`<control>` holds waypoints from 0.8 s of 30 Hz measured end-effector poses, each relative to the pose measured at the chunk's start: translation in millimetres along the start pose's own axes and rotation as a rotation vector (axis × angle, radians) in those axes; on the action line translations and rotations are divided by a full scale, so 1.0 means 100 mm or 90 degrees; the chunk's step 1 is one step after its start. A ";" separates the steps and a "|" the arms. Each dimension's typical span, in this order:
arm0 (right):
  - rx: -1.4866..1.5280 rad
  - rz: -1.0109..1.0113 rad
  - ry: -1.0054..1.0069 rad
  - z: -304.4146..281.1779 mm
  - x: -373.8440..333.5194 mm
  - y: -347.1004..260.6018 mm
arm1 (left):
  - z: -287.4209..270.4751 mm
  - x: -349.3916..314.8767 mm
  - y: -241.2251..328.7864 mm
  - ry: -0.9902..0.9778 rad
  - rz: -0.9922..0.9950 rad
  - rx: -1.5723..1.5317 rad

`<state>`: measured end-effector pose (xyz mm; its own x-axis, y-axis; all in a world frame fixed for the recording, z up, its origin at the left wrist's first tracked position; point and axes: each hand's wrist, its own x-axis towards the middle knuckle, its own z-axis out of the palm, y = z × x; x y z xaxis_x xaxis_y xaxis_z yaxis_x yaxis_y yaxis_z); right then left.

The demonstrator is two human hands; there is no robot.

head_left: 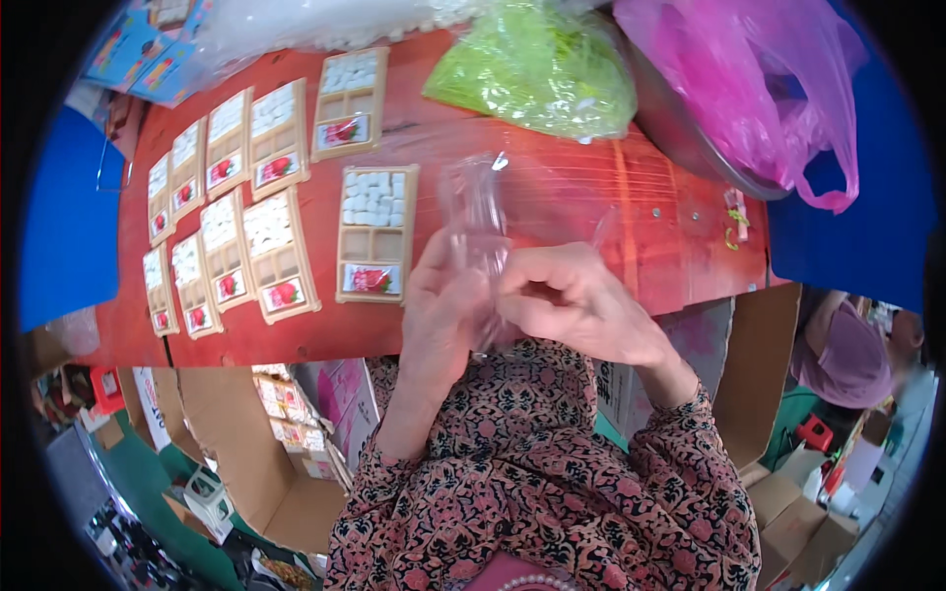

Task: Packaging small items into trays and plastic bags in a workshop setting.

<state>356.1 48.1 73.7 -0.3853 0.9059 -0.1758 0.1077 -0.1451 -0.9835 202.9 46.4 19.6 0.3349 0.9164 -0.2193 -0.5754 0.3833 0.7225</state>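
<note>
A clear, shiny plastic bag [475, 212] is held upright over the table's front edge, partly smeared by motion. My left hand [441, 305] is closed around its near side. My right hand [576, 300] pinches the same plastic with thumb and fingertips curled together. Just left of my hands lies a beige compartment tray [372, 242], with white cube-like pieces in its far section, bare middle sections and a packet with a red strawberry picture [372, 280] at the near end. Several similar trays, among them one tray [350, 103] farther back, stand in rows to the left.
A lime-green filled bag [537, 74] lies at the back of the red table [572, 177]. Beside it, a metal basin [690, 133] holds a pink plastic bag [759, 79]. Blue boxes [148, 59] stand far left. Open cardboard boxes [232, 433] sit below the table edge; a person [847, 355] is at right.
</note>
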 end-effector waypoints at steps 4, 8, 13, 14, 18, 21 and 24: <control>-0.268 -0.029 0.104 -0.33 -0.45 -0.29 | -0.08 0.02 0.05 0.011 -0.023 0.029; -0.587 0.011 0.212 -0.48 -0.73 -0.31 | -0.06 0.05 0.06 -0.014 -0.023 -0.070; -0.800 0.094 0.278 -0.70 -0.75 0.26 | 0.03 0.06 -0.04 -0.053 -0.076 -0.050; -0.798 0.091 0.276 -0.67 -0.72 0.27 | 0.04 0.05 -0.05 -0.061 -0.084 -0.033; -0.433 -0.007 0.292 -0.43 -0.55 0.05 | 0.12 0.04 -0.08 -0.040 -0.156 -0.065; -0.083 -0.029 0.162 -0.15 -0.39 0.02 | 0.21 0.00 -0.18 -0.083 -0.131 -0.114; 0.010 0.043 0.078 0.01 -0.27 0.02 | 0.25 -0.04 -0.21 -0.135 -0.093 -0.105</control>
<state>366.0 22.8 76.3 -0.2633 0.9353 -0.2365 0.1157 -0.2127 -0.9702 232.5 31.6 21.4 0.5615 0.8121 -0.1585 -0.6170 0.5386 0.5738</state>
